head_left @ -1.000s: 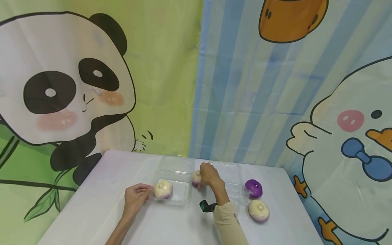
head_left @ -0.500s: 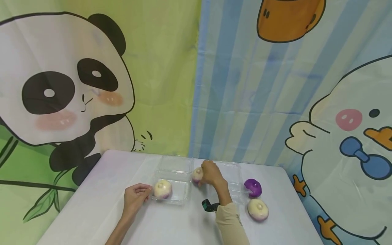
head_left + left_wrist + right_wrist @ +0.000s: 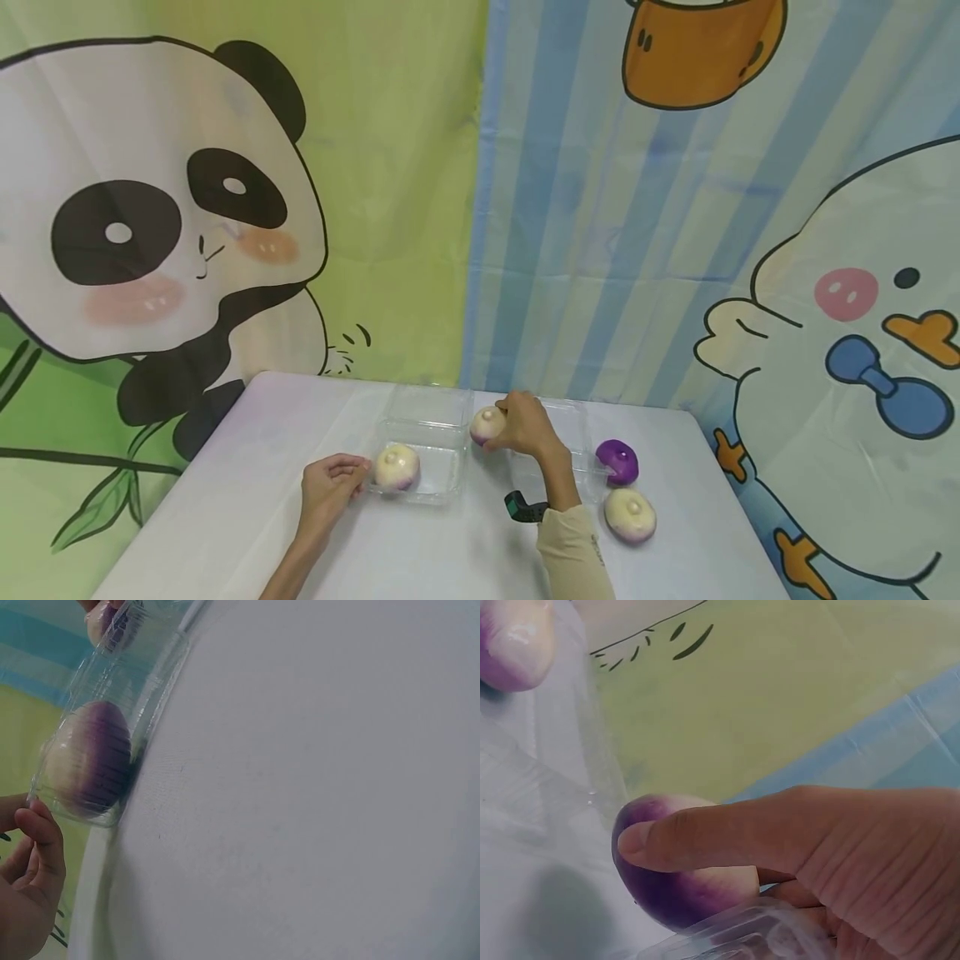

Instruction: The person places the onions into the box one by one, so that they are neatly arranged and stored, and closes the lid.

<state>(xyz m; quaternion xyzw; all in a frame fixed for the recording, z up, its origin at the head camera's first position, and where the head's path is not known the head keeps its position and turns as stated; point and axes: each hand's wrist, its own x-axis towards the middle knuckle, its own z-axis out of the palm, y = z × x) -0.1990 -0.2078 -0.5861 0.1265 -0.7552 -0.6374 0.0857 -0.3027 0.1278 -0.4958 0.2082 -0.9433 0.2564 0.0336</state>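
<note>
Behind the white table (image 3: 232, 508) in front of you hangs a cartoon-printed backdrop in two colour fields.
On your left, the yellow-green panel (image 3: 405, 192) carries a large panda (image 3: 180, 250) with black eye patches, each with a pale spot, and blushing cheeks; below it are a dark stalk (image 3: 82, 459) and green leaves (image 3: 93, 521). On your right, the blue striped panel (image 3: 585, 217) shows an orange cup (image 3: 697, 58), cut off by the upper edge of the head view, and a white bird (image 3: 802, 433) with a pink cheek, orange beak and feet, and a blue bow-like shape (image 3: 888, 386) below its beak.
</note>
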